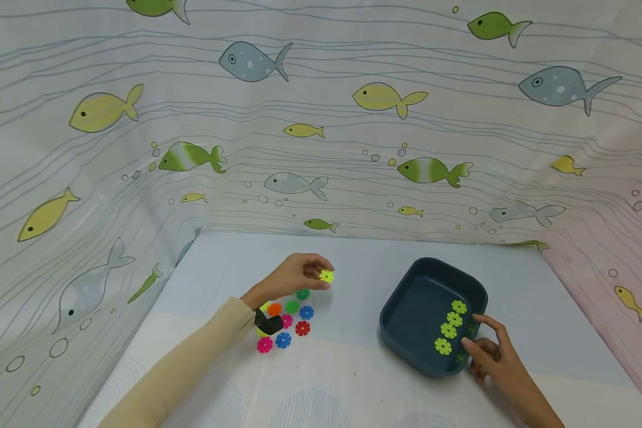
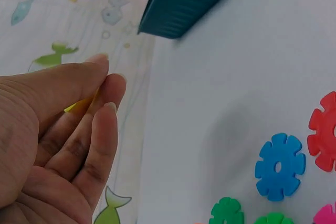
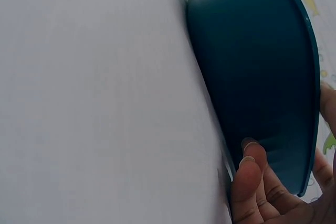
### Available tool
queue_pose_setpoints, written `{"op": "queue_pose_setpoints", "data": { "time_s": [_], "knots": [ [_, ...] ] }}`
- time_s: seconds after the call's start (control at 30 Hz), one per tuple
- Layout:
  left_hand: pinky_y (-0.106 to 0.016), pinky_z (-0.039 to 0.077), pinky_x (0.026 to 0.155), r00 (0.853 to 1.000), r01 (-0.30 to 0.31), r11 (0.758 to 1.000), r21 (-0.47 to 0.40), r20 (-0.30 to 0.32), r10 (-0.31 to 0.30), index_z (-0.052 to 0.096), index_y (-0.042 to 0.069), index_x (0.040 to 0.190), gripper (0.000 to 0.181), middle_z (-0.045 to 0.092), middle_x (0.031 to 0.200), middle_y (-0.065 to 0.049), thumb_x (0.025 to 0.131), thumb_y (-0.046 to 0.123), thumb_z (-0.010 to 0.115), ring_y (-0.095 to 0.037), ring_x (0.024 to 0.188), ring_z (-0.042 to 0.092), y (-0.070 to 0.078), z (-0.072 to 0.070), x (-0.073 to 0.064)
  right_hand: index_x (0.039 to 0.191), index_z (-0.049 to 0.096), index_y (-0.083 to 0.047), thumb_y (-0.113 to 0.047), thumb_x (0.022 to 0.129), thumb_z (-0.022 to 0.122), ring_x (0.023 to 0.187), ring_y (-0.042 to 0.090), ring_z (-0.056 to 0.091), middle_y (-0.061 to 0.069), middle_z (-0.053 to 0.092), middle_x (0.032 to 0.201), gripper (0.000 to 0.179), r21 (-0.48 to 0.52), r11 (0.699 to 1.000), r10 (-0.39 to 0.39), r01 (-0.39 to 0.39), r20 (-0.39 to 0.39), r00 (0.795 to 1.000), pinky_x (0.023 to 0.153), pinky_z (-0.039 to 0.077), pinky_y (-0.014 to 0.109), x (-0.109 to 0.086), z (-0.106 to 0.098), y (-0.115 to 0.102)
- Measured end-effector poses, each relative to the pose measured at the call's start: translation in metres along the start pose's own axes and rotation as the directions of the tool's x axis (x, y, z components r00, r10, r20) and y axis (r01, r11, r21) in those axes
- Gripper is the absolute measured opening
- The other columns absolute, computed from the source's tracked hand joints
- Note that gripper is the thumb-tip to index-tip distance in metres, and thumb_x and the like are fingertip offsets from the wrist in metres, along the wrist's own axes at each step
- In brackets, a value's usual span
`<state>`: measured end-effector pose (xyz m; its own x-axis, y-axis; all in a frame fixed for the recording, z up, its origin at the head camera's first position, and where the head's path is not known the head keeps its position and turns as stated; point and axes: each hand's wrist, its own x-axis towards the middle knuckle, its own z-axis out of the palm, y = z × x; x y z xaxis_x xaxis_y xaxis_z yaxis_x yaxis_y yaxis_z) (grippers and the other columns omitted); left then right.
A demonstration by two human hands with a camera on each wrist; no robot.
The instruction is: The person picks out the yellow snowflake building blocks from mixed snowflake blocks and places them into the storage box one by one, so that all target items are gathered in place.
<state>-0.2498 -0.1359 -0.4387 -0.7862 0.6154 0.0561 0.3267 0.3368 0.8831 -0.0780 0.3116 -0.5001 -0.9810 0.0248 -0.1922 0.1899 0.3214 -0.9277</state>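
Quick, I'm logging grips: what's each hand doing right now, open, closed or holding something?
Left hand: closed, pinching a yellow notched disc.
Right hand: closed, gripping the dark blue tub by its side.

The left arm (image 1: 187, 362), sleeved almost to the wrist, stretched forward and toward the middle — the left hand (image 1: 302, 274) raised at its end, thumb and forefinger tips brought together in a pinch, other fingers bent. The right forearm (image 1: 532, 398) slanted in from the lower right — the right hand (image 1: 492, 356) gripped, thumb and forefinger tips apart.
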Motion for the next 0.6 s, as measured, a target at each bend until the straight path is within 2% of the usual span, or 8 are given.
{"op": "queue_pose_setpoints", "data": {
  "time_s": [0.2, 0.4, 0.6],
  "knots": [
    [-0.034, 0.057, 0.088, 0.999, -0.028, 1.000, 0.004, 0.023, 0.028, 0.072, 0.017, 0.120, 0.035, 0.070, 0.109, 0.001, 0.088, 0.025, 0.085, -0.021, 0.095, 0.066, 0.005, 0.008, 0.010, 0.155, 0.015, -0.028, -0.033, 0.106, 0.061, 0.072, 0.030, 0.061, 0.017, 0.063, 0.098, 0.068, 0.016, 1.000, 0.010, -0.010, 0.006, 1.000, 0.059, 0.055, 0.040, 0.001, 0.000, 0.001],
    [-0.033, 0.057, 0.087, 0.997, -0.053, 0.999, -0.001, 0.049, 0.053, 0.072, 0.020, 0.118, 0.034, 0.070, 0.109, 0.003, 0.087, 0.025, 0.085, -0.019, 0.094, 0.066, 0.011, 0.018, 0.021, 0.156, 0.014, -0.026, -0.033, 0.106, 0.061, 0.072, 0.029, 0.061, 0.017, 0.063, 0.098, 0.069, 0.025, 1.000, 0.015, -0.016, 0.002, 1.000, 0.058, 0.055, 0.040, 0.001, 0.000, 0.001],
    [-0.032, 0.058, 0.087, 0.993, -0.088, 0.996, -0.006, 0.073, 0.088, 0.071, 0.012, 0.121, 0.037, 0.070, 0.109, 0.002, 0.088, 0.022, 0.085, -0.019, 0.093, 0.066, 0.018, 0.028, 0.031, 0.156, 0.015, -0.027, -0.034, 0.105, 0.061, 0.071, 0.029, 0.061, 0.017, 0.063, 0.098, 0.069, 0.013, 1.000, 0.010, -0.010, -0.002, 1.000, 0.058, 0.055, 0.039, 0.001, 0.000, 0.002]
  ]
}}
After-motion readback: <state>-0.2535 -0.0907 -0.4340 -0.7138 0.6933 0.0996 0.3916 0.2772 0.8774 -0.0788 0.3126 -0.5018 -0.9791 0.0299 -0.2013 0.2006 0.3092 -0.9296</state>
